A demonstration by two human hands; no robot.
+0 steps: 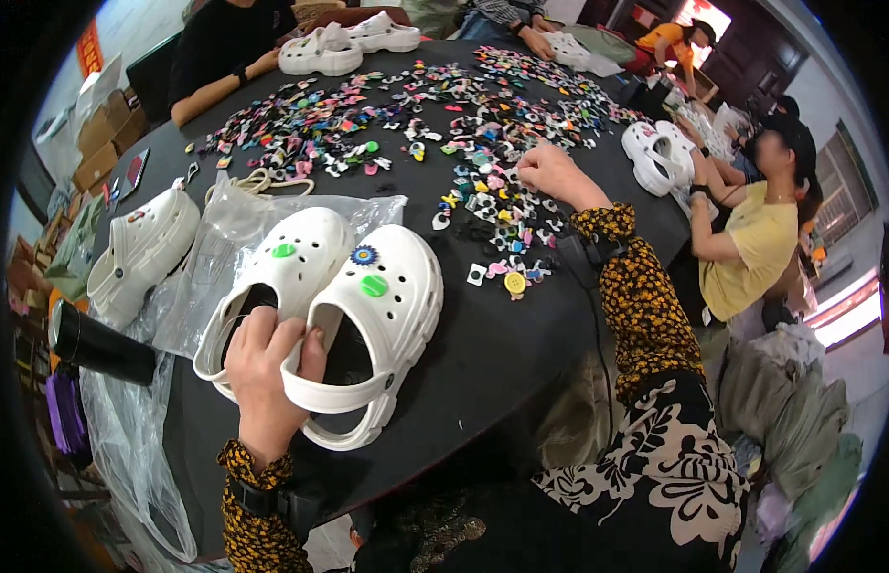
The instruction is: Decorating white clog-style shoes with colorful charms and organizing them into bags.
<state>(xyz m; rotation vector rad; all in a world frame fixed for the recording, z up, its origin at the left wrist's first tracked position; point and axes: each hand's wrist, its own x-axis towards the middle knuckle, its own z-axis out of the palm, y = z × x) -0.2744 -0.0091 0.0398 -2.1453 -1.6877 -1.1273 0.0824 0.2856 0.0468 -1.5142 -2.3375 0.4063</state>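
Observation:
My left hand (269,377) is closed on a pair of white clogs at their heel openings, the thumb over the inner edge of the right clog (413,286). Beside it, the left clog (310,234) bears a round green shoe charm (284,250). On the right clog are another green charm (374,286) and a blue flower-shaped charm (365,255). Over the scattered heap of colourful shoe charms (502,205), my right hand (556,175) has its fingers bent together. Whatever its fingertips may hold is too small to make out.
Another white clog (146,248) lies at the left on a see-through plastic bag (201,286), near a black tumbler (105,349). More charms (310,134) spread across the far side of the dark table (482,353). Several people sit around it; the one at right handles white clogs (659,158).

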